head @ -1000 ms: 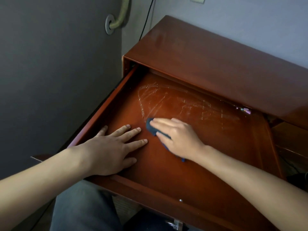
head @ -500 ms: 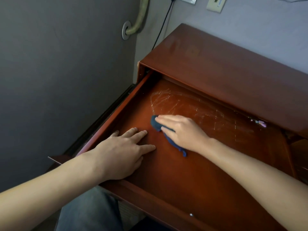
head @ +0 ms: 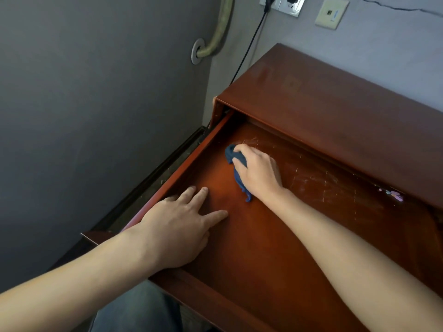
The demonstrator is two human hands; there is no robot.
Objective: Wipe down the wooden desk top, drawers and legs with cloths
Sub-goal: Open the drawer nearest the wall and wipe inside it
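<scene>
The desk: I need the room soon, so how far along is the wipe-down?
Partly done, as far as shows. In hand: the drawer is pulled out, the right hand presses a blue cloth near its back left corner and the left hand lies flat inside. Left: pale scuffs and coloured specks further right. The desk top has dull smudges; the legs are out of view.

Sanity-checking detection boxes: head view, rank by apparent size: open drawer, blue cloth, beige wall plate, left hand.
1. open drawer
2. left hand, inflated by nearness to the camera
3. blue cloth and beige wall plate: look alike; the right hand covers part of the cloth, so unranked.
</scene>
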